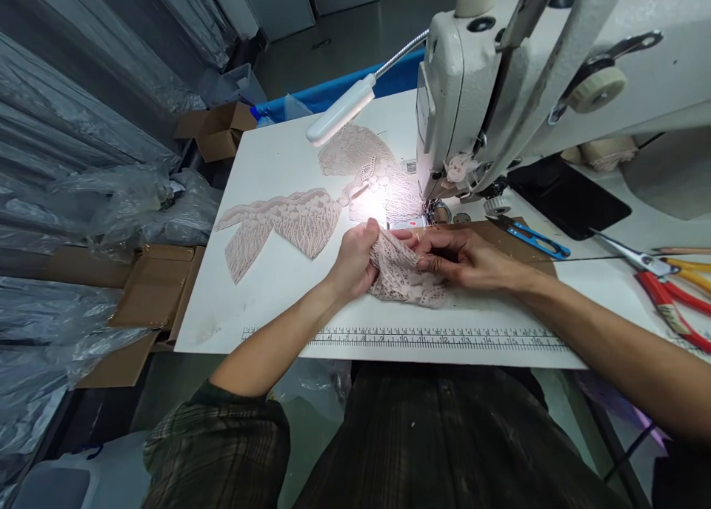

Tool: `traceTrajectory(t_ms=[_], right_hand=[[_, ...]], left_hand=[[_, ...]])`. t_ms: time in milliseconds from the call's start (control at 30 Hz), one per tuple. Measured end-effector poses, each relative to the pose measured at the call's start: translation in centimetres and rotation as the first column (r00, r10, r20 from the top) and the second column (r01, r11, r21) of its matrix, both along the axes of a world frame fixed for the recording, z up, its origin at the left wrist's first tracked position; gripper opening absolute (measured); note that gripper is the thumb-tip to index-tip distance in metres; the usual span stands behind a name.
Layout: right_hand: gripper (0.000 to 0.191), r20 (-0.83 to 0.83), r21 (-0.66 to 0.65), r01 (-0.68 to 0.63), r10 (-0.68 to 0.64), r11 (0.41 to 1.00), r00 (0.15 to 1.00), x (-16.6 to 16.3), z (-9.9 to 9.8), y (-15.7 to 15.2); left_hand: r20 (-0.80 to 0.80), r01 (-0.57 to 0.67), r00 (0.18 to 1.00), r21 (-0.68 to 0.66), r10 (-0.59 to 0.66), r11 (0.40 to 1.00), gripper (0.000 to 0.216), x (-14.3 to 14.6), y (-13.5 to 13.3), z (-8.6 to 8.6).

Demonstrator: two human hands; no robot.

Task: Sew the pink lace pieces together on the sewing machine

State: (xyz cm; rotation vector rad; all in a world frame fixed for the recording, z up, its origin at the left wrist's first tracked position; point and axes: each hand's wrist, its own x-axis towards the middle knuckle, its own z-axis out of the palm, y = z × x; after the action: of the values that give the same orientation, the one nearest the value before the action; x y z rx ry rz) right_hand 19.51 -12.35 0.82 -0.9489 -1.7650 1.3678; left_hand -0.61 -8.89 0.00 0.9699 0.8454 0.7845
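A pale pink lace piece [401, 275] lies bunched on the white sewing table [266, 301], just in front of the needle of the white sewing machine [461, 109]. My left hand [355, 261] is closed on the lace's left edge. My right hand [461, 259] pinches the lace from the right, fingers curled on it. More lace of the same colour trails left across the table: a fan-shaped piece [283, 224] and another piece [355, 153] behind the lit needle area.
A gooseneck lamp [340, 110] lights the needle plate. Blue-handled snips [534, 238], red and yellow-handled scissors [672, 287] and a black tray [566, 194] lie at right. A ruler strip [433, 338] runs along the front edge. Cardboard boxes [219, 127] and plastic sheeting fill the floor at left.
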Motion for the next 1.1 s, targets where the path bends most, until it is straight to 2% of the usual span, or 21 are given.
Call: traceTrajectory(t_ms=[67, 167, 267, 467, 633, 700, 767, 833, 933, 1033, 1100], right_hand=[[0.034, -0.019, -0.063, 0.009, -0.01, 0.998, 1.0, -0.2, 0.1, 0.0], [0.036, -0.049, -0.209, 0.082, -0.094, 0.974, 0.994, -0.3, 0.3, 0.0], [0.039, -0.075, -0.26, 0.165, -0.19, 0.951, 0.979, 0.0, -0.1, 0.2], [0.033, 0.025, -0.187, 0.319, -0.321, 0.929, 0.947, 1.0, -1.7, 0.7], [0.035, 0.029, -0.164, 0.362, -0.362, 0.918, 0.932, 1.0, -1.4, 0.6], [0.036, 0.062, -0.146, 0.356, -0.351, 0.923, 0.934, 1.0, -1.3, 0.5], [0.037, 0.109, -0.125, 0.348, -0.336, 0.929, 0.935, 1.0, -1.2, 0.4], [0.039, 0.134, -0.12, 0.327, -0.311, 0.937, 0.941, 1.1, -0.9, 0.4], [0.041, 0.134, -0.157, 0.253, -0.233, 0.955, 0.963, 0.9, -0.1, 0.3], [0.041, 0.108, -0.182, 0.145, -0.127, 0.972, 0.986, 0.6, 0.7, 0.3], [0.039, 0.076, -0.17, 0.108, -0.096, 0.98, 0.992, 0.4, 1.0, 0.2]], left_hand=[[0.033, 0.013, 0.999, -0.013, -0.012, 1.0, 0.057, -0.1, 0.1, 0.3], [0.067, 0.001, 0.998, -0.046, 0.002, 0.999, 0.057, -0.2, 0.2, 0.9], [0.071, -0.048, 0.996, -0.065, 0.052, 0.997, 0.058, -0.4, 0.1, 1.2], [-0.034, -0.087, 0.996, -0.029, 0.086, 0.996, 0.071, -0.6, -0.2, 1.0], [-0.068, -0.087, 0.994, 0.023, 0.089, 0.996, 0.067, -0.6, -0.1, 0.5], [-0.109, -0.078, 0.99, 0.1, 0.089, 0.992, 0.058, -0.6, -0.1, 0.4], [-0.182, -0.053, 0.978, 0.236, 0.098, 0.97, 0.041, -0.7, 0.0, 0.3], [-0.253, 0.004, 0.962, 0.404, 0.107, 0.915, 0.024, -0.7, 0.0, 0.1], [-0.276, 0.093, 0.954, 0.644, 0.117, 0.759, 0.008, -0.7, 0.1, -0.2], [-0.262, 0.13, 0.953, 0.806, 0.151, 0.577, 0.015, -0.8, 0.2, -0.5], [-0.268, 0.152, 0.948, 0.855, 0.172, 0.496, 0.023, -1.0, 0.2, -0.7]])
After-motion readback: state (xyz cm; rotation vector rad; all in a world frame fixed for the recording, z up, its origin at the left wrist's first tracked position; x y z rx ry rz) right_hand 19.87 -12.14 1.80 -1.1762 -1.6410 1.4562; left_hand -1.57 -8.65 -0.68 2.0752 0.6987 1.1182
